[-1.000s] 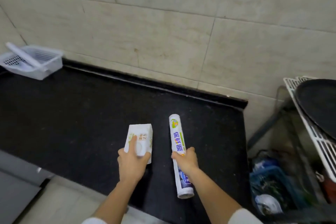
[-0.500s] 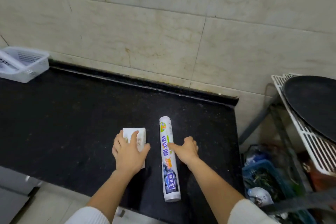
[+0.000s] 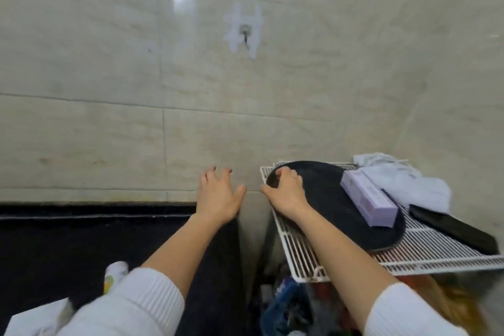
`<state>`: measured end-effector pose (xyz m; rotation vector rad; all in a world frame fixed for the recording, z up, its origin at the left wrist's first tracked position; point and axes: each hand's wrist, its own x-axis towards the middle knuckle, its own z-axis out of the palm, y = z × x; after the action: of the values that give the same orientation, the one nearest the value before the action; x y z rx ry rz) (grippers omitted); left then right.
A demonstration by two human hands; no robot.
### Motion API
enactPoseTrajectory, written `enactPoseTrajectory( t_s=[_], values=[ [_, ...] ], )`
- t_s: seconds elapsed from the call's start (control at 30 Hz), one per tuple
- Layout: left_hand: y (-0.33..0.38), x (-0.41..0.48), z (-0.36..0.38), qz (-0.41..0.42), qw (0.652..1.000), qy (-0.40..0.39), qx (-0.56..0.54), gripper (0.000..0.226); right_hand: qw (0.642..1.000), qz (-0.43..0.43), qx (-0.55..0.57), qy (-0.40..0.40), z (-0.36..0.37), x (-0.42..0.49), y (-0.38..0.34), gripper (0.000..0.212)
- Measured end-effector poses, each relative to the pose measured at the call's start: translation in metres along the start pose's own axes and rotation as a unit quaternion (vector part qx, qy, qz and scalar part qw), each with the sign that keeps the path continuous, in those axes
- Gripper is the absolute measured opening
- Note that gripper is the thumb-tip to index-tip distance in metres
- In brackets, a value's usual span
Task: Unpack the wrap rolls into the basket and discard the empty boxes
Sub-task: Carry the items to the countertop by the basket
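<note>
My left hand [image 3: 218, 195] hovers open above the right end of the black counter [image 3: 54, 248], fingers spread and holding nothing. My right hand [image 3: 286, 189] reaches over the white wire rack [image 3: 425, 251] and rests its fingers on the rim of a black round tray [image 3: 327, 199]. A purple box [image 3: 368, 200] lies on that tray, apart from my hand. The wrap roll [image 3: 114, 274] lies on the counter, mostly hidden behind my left sleeve. A white box [image 3: 35, 319] sits at the bottom left corner. The basket is out of view.
White crumpled plastic [image 3: 403, 180] and a flat black object [image 3: 452, 228] lie on the rack to the right. A blue bin with waste [image 3: 283, 308] stands below the rack. A hook [image 3: 245, 33] is fixed to the tiled wall.
The view has swung up and right. Both hands let go of the white box and the wrap roll and moved up and right, towards the wire rack.
</note>
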<state>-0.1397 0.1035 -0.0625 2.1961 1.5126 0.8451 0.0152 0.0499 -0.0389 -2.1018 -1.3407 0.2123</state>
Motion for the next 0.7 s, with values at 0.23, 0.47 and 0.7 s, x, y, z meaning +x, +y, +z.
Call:
enactPoseTrajectory(
  t_s=[0.23,0.47,0.7],
  values=[
    [0.104,-0.008,0.074,0.06,0.993,-0.098,-0.014,0.061,0.983,0.058,-0.149,0.092,-0.106,0.026,0.108,0.065],
    [0.115,-0.025,0.123,0.011,0.98,-0.176,0.091,0.065,0.977,0.13,-0.169,0.008,-0.131,0.021,0.183,0.079],
    [0.115,-0.024,0.128,0.015,0.977,-0.173,0.12,0.065,0.985,0.122,-0.119,0.024,-0.13,0.02,0.193,0.07]
  ],
)
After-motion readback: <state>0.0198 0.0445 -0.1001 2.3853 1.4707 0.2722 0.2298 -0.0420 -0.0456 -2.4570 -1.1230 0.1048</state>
